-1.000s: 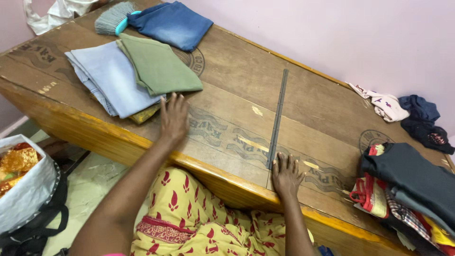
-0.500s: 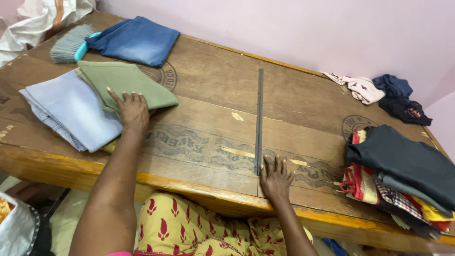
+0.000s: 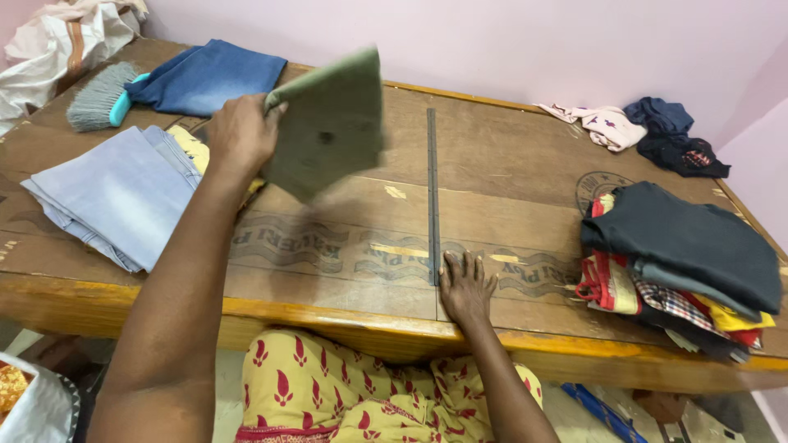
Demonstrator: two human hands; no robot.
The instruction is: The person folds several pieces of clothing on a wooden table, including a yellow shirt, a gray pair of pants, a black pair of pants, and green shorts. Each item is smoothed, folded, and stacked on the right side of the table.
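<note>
Olive-green folded cloth (image 3: pixel 332 123), blurred, hangs tilted from left hand (image 3: pixel 240 131).

Both arms are bare from the lower edge of the view to the fingertips, with no sleeve, watch, bangle or ring showing on the left hand (image 3: pixel 238 131) or the right hand (image 3: pixel 465 287). At six o'clock, the lap is covered by a yellow garment (image 3: pixel 353 394) printed with small red leaf-shaped motifs in regular rows
</note>
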